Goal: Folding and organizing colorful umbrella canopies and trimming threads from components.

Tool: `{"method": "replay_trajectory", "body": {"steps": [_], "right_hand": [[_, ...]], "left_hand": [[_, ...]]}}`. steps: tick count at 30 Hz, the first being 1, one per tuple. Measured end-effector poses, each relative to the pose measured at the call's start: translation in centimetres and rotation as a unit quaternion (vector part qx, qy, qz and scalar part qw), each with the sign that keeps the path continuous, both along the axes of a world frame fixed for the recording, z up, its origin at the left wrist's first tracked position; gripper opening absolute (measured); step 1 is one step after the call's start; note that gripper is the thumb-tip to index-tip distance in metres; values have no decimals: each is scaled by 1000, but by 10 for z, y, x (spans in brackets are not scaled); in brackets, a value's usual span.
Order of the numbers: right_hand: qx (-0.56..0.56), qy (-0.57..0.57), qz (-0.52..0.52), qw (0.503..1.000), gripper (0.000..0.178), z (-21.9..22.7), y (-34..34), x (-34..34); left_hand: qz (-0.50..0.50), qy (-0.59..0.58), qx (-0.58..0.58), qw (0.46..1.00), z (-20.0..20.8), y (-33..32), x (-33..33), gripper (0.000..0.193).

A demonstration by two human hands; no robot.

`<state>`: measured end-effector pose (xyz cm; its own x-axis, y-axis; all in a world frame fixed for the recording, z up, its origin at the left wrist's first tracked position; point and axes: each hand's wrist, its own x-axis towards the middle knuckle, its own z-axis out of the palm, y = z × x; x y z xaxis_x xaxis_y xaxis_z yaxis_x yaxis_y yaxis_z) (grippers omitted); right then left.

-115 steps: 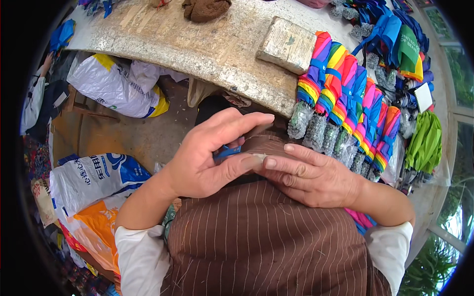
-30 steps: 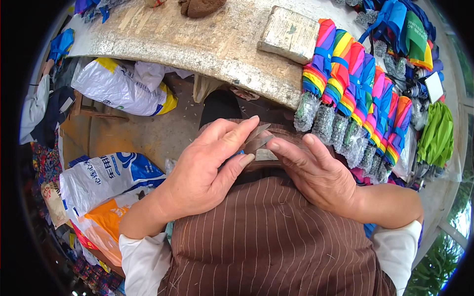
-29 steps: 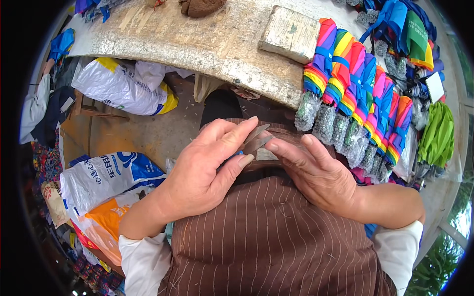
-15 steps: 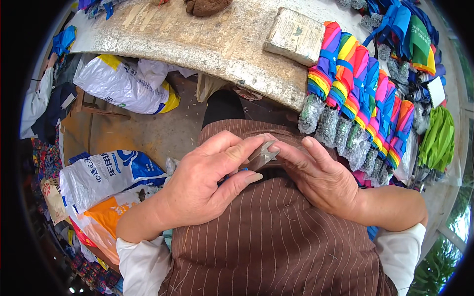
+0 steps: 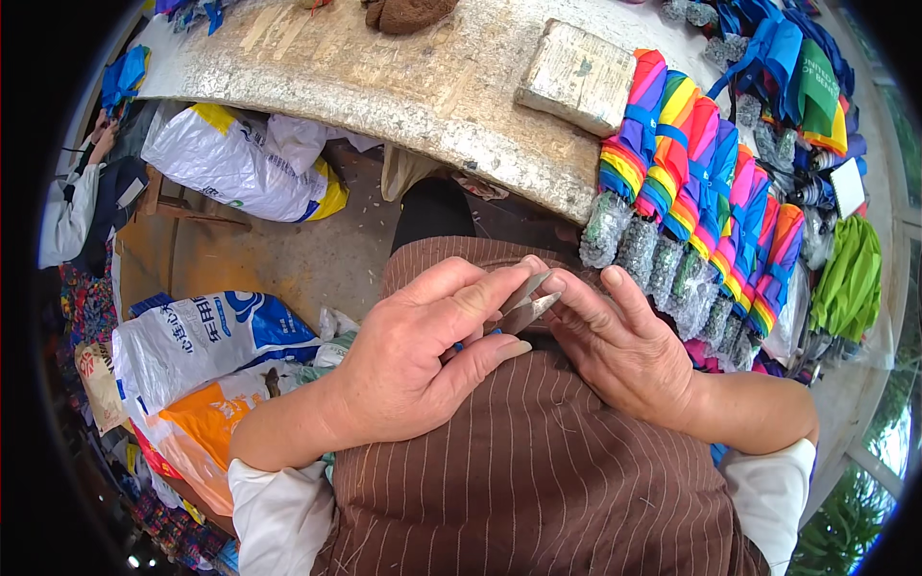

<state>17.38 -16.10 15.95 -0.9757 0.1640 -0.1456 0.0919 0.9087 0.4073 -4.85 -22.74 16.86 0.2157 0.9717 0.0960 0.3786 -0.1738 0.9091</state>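
Above my lap, my left hand (image 5: 413, 346) is closed around small thread snips (image 5: 526, 305). Two pointed silver blades stick out past its fingertips, spread apart. A trace of blue shows between the fingers, while most of the grip is hidden in the palm. To the right, my right hand (image 5: 629, 355) has its fingers stretched out and its thumb apart. Its foremost fingertips are close by the blade tips; whether they touch cannot be made out. No thread or other held thing is visible in it. A brown pinstriped apron (image 5: 519, 461) covers my lap beneath both hands.
Ahead is a worn table (image 5: 423, 91) bearing a rough block (image 5: 578, 77). Folded rainbow umbrellas (image 5: 663, 144) line its right side, near a green umbrella (image 5: 847, 278). Plastic sacks (image 5: 197, 350) lie at left. Farther off, another person's hands (image 5: 102, 134) hold blue fabric.
The snips' blades now show as two separate points, wider apart than before. My right fingertips have shifted slightly right, off the blade tips. At far left, the other person's hands have moved into view.
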Motion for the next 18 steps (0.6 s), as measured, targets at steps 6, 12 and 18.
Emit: {"method": "replay_trajectory", "body": {"steps": [6, 12, 18], "right_hand": [[-25, -2, 7, 1000, 55, 2, 2, -1], [-39, -1, 10, 999, 54, 1, 2, 0], [-43, -12, 12, 999, 54, 4, 1, 0]], "left_hand": [[12, -1, -26, 1000, 1, 0, -1, 54], [2, 1, 2, 1000, -2, 0, 0, 53], [9, -9, -14, 1000, -3, -1, 0, 53]]}}
